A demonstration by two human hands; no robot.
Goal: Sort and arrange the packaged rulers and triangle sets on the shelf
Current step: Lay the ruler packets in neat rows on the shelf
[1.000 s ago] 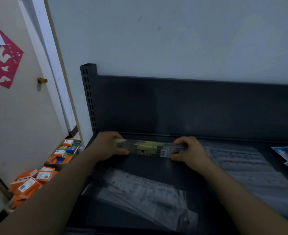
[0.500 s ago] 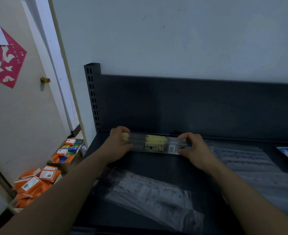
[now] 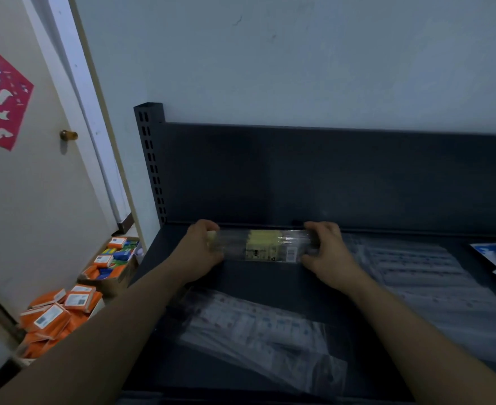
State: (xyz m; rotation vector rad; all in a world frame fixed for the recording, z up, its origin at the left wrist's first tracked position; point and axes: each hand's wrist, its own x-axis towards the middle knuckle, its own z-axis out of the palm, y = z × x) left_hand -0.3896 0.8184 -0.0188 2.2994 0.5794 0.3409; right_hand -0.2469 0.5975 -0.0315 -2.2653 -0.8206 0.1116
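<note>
Since the earlier frames, the clear ruler pack has been moved farther back and tipped onto its long edge, and it is now held at the foot of the back panel. Its left end is gripped by the left hand, its right end by the right hand, with fingers curled over the top edge. Between the hands a yellow label is seen. Nearer than the hands, clear packets are laid flat on the shelf. More packets are spread just right of the right hand. Orange boxes are piled well left of the left hand.
</note>
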